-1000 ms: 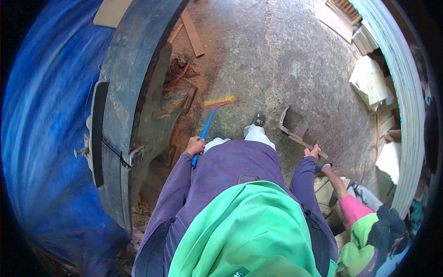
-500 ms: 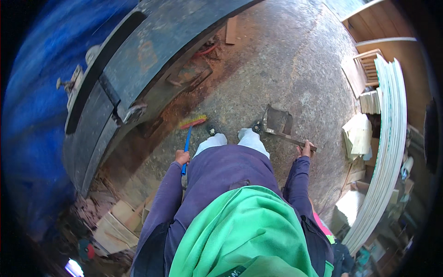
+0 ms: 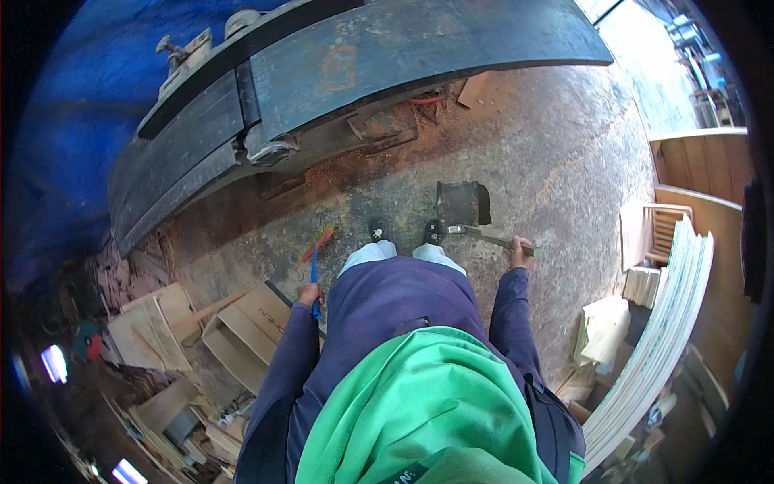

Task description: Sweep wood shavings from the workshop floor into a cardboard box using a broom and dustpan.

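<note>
My left hand (image 3: 307, 295) is closed round the blue handle of a broom (image 3: 314, 270). Its small head, red with yellowish bristles, hangs over the floor left of my shoes. Off to the right, my right hand (image 3: 520, 253) grips the end of a long wooden handle. That handle belongs to a dustpan (image 3: 464, 204), whose dark square pan lies at or just above the floor ahead of my right shoe. Whether the pan touches the floor I cannot tell.
A long dark machine with a flat metal table (image 3: 387, 60) crosses ahead, reddish dust beneath it. Stacked pale boards (image 3: 653, 347) and wood pieces line the right. Behind on the left stand a cardboard box (image 3: 250, 327) and scrap panels (image 3: 153, 327). Blue sheeting (image 3: 72, 105) hangs far left.
My body has turned to the left, so the machine now lies more across the front. Broom and dustpan have turned with me, both still held; the cardboard box has come into view.
</note>
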`<state>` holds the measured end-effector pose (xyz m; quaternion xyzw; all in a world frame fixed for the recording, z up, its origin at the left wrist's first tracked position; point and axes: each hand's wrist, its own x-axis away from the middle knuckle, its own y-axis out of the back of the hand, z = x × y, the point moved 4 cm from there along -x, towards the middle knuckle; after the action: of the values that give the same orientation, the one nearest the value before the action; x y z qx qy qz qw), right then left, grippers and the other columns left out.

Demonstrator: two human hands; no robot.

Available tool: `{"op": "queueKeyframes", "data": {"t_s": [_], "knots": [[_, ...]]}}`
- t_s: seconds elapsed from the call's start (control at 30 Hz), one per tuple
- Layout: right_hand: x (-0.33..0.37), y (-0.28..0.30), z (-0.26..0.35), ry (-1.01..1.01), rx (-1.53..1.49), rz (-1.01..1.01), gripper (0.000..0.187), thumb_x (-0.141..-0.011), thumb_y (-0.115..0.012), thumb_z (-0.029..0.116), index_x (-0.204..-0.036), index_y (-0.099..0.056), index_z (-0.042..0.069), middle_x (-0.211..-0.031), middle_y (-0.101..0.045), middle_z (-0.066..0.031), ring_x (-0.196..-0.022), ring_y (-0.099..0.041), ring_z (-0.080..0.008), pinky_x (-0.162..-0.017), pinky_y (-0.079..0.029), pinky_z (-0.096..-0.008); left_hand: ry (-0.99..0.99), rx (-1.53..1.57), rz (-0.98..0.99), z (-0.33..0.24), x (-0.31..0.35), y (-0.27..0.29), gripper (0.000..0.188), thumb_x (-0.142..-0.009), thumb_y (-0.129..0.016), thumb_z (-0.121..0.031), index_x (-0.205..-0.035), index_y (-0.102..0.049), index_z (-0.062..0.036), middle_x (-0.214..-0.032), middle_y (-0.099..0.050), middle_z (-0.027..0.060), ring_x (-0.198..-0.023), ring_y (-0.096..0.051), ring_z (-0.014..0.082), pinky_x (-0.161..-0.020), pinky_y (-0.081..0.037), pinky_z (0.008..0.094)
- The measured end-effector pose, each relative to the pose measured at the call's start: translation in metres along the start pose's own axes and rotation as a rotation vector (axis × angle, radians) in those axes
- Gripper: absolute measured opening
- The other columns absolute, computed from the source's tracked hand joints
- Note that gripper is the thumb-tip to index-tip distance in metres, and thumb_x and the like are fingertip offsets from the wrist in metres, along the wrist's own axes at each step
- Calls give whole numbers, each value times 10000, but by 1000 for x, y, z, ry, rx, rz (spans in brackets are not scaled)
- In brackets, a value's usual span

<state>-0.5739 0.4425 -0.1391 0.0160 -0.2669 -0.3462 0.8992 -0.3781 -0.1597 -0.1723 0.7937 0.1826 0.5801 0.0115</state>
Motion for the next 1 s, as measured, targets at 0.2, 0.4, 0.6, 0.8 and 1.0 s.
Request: {"op": "queueKeyframes", "data": {"t_s": [0.2, 0.4, 0.6, 0.8, 1.0], "knots": [[-42, -66, -2, 123, 83, 232, 116, -715, -627, 148, -728, -531, 83, -677, -555, -41, -517, -527, -133, -401, -428, -252, -19, 209, 8, 16, 39, -42, 237, -808, -370, -188, -623, -451, -64, -487, -440, 68, -375, -422, 172, -352, -331, 300], [-42, -128, 10, 257, 372, 452, 107, -670, -631, 85, -701, -534, 53, -683, -569, -39, -641, -546, -140, -620, -441, -253, 50, 275, 27, 42, 67, -68, 267, -844, -345, -288, -685, -434, -92, -550, -439, 21, -425, -402, 129, -389, -334, 302], [-30, -163, 16, 548, 410, 590, 72, -695, -602, 54, -744, -551, 46, -638, -545, -33, -495, -497, -131, -448, -393, -249, -250, -148, -190, 66, 75, -86, 241, -793, -403, -166, -576, -465, -82, -511, -438, 62, -431, -389, 168, -450, -346, 328], [2, -188, 22, 143, 112, 833, 54, -703, -567, -17, -692, -530, 21, -753, -561, -62, -609, -513, -123, -536, -422, -251, -143, 254, -314, 74, 78, -73, 245, -787, -405, -71, -547, -442, -34, -506, -445, 80, -438, -413, 167, -432, -333, 344], [82, -230, 53, 367, 413, 911, 74, -732, -593, 65, -697, -535, 34, -592, -519, -38, -471, -476, -106, -416, -386, -237, -13, 809, -198, 81, 73, -40, 111, -787, -422, -109, -705, -436, -35, -520, -472, 86, -352, -439, 172, -314, -336, 303]]}}
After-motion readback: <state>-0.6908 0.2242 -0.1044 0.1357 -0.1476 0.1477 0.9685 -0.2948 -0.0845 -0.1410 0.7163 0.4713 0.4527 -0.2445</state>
